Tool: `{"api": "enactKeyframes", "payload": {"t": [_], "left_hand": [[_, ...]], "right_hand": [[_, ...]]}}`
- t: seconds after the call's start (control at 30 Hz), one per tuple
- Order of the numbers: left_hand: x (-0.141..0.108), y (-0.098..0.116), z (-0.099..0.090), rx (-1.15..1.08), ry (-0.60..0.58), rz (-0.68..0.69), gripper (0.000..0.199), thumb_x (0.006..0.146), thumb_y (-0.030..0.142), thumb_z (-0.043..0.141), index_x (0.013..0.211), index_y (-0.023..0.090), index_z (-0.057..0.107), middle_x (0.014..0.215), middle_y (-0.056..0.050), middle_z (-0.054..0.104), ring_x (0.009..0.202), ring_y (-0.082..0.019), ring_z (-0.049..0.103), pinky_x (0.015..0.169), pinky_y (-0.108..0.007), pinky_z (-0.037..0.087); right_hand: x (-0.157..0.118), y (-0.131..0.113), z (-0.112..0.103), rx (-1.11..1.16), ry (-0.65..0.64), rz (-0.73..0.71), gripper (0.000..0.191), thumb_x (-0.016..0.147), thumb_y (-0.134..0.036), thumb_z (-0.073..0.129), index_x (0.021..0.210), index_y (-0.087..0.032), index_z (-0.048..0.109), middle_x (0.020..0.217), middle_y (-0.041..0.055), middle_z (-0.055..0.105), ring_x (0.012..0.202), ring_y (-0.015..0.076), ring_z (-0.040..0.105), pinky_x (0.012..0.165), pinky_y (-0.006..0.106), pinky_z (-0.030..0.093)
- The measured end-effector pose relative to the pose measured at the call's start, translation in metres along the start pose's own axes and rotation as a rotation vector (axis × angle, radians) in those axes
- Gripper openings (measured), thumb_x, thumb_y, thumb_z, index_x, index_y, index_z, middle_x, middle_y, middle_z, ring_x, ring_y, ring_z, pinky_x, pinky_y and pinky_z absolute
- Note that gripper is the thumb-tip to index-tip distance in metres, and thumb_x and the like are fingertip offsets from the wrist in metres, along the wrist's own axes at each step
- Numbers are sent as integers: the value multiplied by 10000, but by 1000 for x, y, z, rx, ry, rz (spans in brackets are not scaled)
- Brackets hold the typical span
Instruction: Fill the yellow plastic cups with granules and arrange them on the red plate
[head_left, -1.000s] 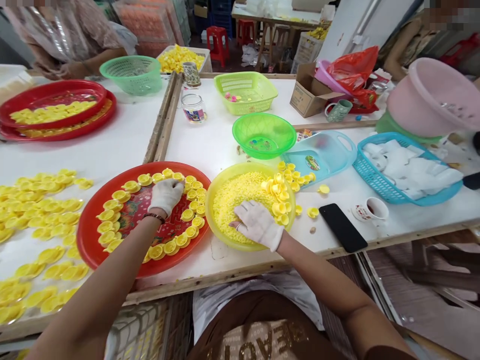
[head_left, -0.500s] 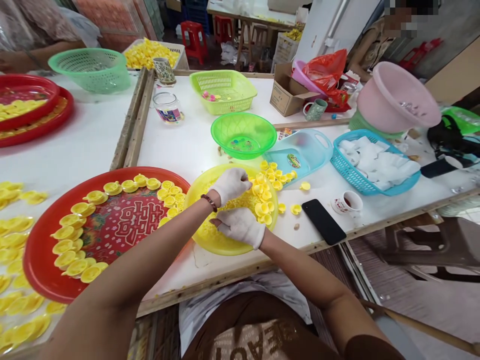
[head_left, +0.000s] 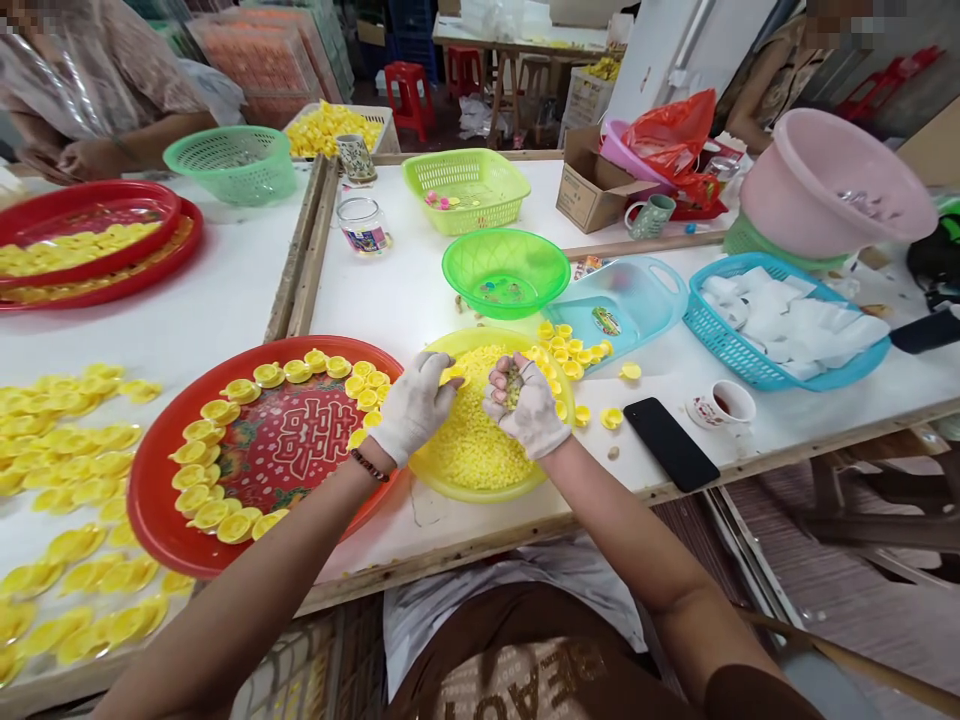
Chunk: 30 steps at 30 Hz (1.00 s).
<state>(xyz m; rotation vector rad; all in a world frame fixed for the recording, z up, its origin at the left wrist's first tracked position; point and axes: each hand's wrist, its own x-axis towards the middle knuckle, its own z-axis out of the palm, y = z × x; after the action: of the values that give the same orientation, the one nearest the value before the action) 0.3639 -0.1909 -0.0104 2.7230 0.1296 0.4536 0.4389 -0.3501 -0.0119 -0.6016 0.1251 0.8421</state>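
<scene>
Both hands wear white gloves with bare fingertips. My left hand (head_left: 416,408) is over the left side of a yellow basin (head_left: 487,494), pinching a small yellow plastic cup (head_left: 454,375). Facing it, my right hand (head_left: 531,412) is curled palm-up around a clump of small yellowish beads (head_left: 513,387). Loose yellow beads (head_left: 480,445) fill the basin below both hands. More small yellow cups (head_left: 564,345) lie at its far right side, partly spilling onto a blue tray. A round red tray (head_left: 154,515) at the left holds yellow cups with saucers along its edge.
A black phone (head_left: 670,443) and a mug (head_left: 721,404) lie right of the basin. Behind it stand a green bowl (head_left: 506,275), a blue tray (head_left: 637,300) and a blue basket (head_left: 780,365). Yellow pieces (head_left: 75,440) cover the left table, where a co-worker sits beyond.
My left hand has moved left from the cups at the basin's far right, now with a yellow cup. My right hand has moved up and right and turned its palm up. The view has shifted left.
</scene>
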Motion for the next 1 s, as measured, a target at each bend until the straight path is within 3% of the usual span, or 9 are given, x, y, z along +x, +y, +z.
{"api": "enactKeyframes", "payload": {"t": [0.1, 0.23, 0.4, 0.5, 0.6, 0.73, 1.0], "left_hand": [[14, 2, 0, 78, -79, -212, 314, 971, 379, 445, 1052, 154, 649, 1098, -147, 649, 945, -268, 647, 824, -353, 484], [30, 7, -2, -10, -197, -299, 228, 912, 313, 499, 886, 164, 669, 973, -117, 694, 921, -250, 647, 820, -331, 470], [23, 20, -7, -174, -120, -362, 146, 800, 318, 580, 761, 181, 609, 750, -58, 671, 747, -215, 628, 715, -318, 472], [15, 27, -11, -464, -119, -411, 188, 774, 362, 584, 716, 188, 543, 641, -19, 614, 633, -185, 620, 619, -292, 484], [9, 31, -12, -814, -137, -498, 216, 747, 386, 590, 772, 174, 556, 654, 2, 596, 589, -164, 628, 577, -281, 521], [3, 32, -9, -1012, -94, -545, 257, 688, 366, 642, 807, 146, 587, 686, 10, 580, 587, -131, 603, 586, -270, 547], [-1, 27, -5, -1097, -64, -530, 363, 681, 454, 752, 759, 132, 602, 644, 7, 584, 568, -105, 566, 573, -237, 521]], "right_hand": [[6, -8, 5, 3, 16, -21, 266, 988, -387, 434, 786, -215, 448, 566, -80, 455, 399, 59, 380, 382, 169, 251], [15, -12, 21, -105, 9, -107, 339, 982, -479, 468, 768, -220, 427, 516, -104, 380, 349, 48, 260, 347, 169, 167], [25, -11, 44, -198, -1, -265, 404, 958, -560, 493, 747, -223, 422, 505, -103, 383, 356, 48, 279, 354, 179, 187], [29, -6, 50, -229, -14, -340, 420, 957, -574, 483, 734, -222, 431, 517, -94, 391, 367, 56, 340, 361, 194, 221], [27, 1, 51, -265, -59, -423, 425, 955, -577, 482, 727, -220, 447, 539, -81, 408, 407, 72, 429, 387, 209, 293], [22, 7, 49, -293, -126, -521, 415, 946, -565, 511, 726, -217, 461, 563, -72, 420, 447, 76, 462, 424, 217, 343], [17, -4, 45, -196, -80, -424, 400, 953, -531, 520, 728, -218, 413, 537, -91, 364, 403, 53, 359, 407, 195, 259]]}}
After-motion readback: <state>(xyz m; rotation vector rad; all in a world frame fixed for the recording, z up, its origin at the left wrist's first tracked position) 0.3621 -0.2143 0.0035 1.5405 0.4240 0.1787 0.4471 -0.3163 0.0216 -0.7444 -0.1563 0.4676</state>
